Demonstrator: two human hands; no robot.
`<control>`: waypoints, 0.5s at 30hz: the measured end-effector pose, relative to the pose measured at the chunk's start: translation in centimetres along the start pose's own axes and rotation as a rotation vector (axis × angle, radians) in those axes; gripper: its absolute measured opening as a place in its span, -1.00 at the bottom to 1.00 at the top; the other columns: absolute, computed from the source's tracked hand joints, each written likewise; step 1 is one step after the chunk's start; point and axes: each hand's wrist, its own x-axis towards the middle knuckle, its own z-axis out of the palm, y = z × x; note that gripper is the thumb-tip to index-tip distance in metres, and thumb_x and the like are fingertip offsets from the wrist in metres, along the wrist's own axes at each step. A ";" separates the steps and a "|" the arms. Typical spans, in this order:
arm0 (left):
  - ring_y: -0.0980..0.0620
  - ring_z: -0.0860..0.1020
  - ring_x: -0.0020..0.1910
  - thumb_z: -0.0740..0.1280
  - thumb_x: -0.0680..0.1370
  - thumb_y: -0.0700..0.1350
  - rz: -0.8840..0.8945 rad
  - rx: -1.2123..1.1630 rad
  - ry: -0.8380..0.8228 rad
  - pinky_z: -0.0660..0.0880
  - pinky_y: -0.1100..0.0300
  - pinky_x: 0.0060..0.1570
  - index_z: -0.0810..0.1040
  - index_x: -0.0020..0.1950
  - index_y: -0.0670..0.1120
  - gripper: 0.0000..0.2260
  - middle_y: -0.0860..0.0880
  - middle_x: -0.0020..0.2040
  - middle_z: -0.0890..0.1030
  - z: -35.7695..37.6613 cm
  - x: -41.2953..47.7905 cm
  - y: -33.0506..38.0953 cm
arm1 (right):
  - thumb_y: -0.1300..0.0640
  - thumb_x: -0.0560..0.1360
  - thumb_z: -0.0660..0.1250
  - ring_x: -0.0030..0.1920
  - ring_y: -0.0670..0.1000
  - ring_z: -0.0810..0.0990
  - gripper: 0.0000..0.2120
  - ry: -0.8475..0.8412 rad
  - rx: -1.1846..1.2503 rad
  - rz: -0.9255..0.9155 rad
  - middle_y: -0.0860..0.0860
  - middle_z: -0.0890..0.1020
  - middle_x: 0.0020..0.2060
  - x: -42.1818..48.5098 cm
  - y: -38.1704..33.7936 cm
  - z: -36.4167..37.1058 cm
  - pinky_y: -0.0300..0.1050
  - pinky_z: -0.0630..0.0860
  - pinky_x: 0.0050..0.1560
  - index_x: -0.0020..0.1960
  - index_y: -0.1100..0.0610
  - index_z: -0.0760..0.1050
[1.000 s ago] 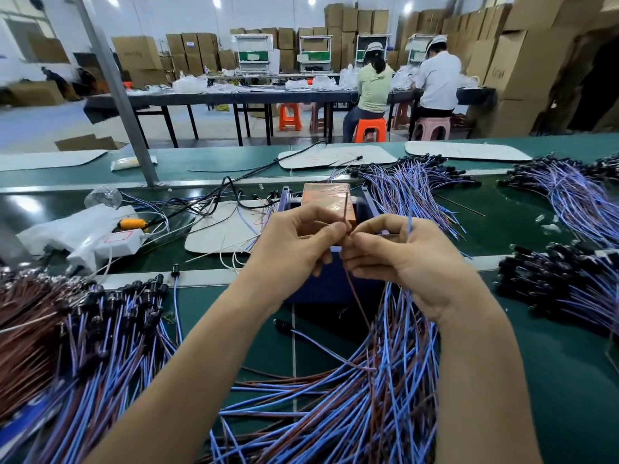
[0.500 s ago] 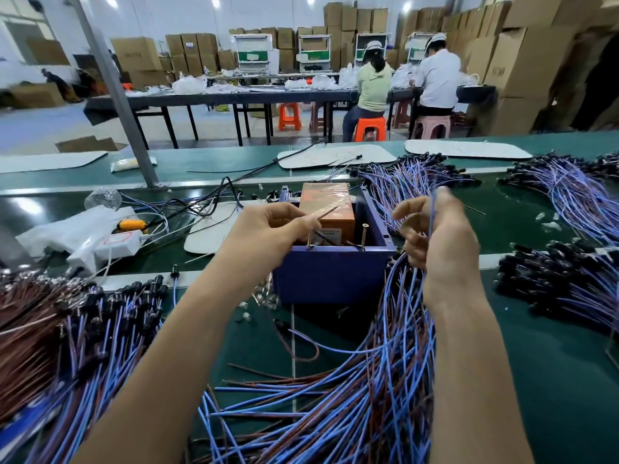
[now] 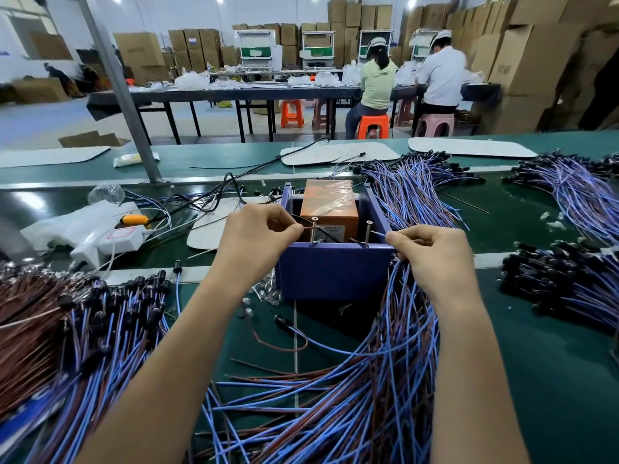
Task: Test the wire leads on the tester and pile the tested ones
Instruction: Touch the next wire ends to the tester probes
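Hands at the blue plastic tester box point(image 3: 335, 272).
Left hand point(image 3: 259, 237) pinches a thin wire end point(image 3: 306, 228) against one upright screw point(image 3: 314, 231); right hand point(image 3: 433, 259) pinches another, seemingly touching the second screw point(image 3: 367, 233).

Two hands over the bench point(image 3: 552, 380) — left hand point(image 3: 258, 229) and right hand point(image 3: 432, 252) — pinch one wire lead point(image 3: 377, 233) between them. One blue tester point(image 3: 335, 272) carries two upright screws point(image 3: 314, 229) and one orange block point(image 3: 330, 202). The loose leads point(image 3: 100, 329) are too many to count, yet they lie in five heaps point(image 3: 335, 396). Four white pads point(image 3: 469, 147): three along the far edge, one left of the tester. Beyond the bench's far edge sit two people point(image 3: 378, 82).
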 end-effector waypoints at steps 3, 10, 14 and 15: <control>0.42 0.44 -0.45 0.43 0.46 -0.11 0.001 0.011 0.008 0.30 0.55 -0.37 0.63 -0.26 -0.03 -0.90 0.16 -0.37 0.54 0.0 0.1 -0.1 | 0.07 0.43 0.47 -0.36 -0.04 0.51 -0.85 -0.016 0.000 0.008 -0.05 0.57 -0.48 0.1 0.1 0.3 -0.18 0.40 -0.22 -0.31 0.02 0.61; 0.34 0.46 -0.42 0.45 0.45 -0.10 -0.001 0.043 0.001 0.31 0.56 -0.35 0.58 -0.30 0.03 -0.86 0.14 -0.35 0.55 -0.3 0.3 -0.3 | 0.09 0.42 0.47 -0.48 -0.22 0.48 -0.85 -0.072 0.044 0.013 -0.15 0.53 -0.57 0.0 -0.1 0.2 -0.26 0.38 -0.28 -0.33 0.01 0.62; 0.29 0.45 -0.39 0.45 0.45 -0.09 0.003 0.055 0.008 0.31 0.55 -0.36 0.60 -0.28 0.01 -0.89 0.13 -0.35 0.56 -0.1 0.3 -0.3 | 0.10 0.41 0.48 -0.52 -0.25 0.45 -0.87 -0.083 0.063 0.024 -0.18 0.51 -0.60 -0.2 -0.3 -0.2 -0.30 0.35 -0.30 -0.31 0.03 0.63; 0.29 0.45 -0.39 0.45 0.46 -0.09 0.003 0.057 0.006 0.31 0.55 -0.36 0.60 -0.28 0.00 -0.89 0.13 -0.35 0.56 -0.2 0.3 -0.4 | 0.11 0.41 0.48 -0.52 -0.26 0.45 -0.87 -0.087 0.065 0.026 -0.19 0.51 -0.61 -0.2 -0.4 -0.2 -0.30 0.35 -0.31 -0.31 0.03 0.63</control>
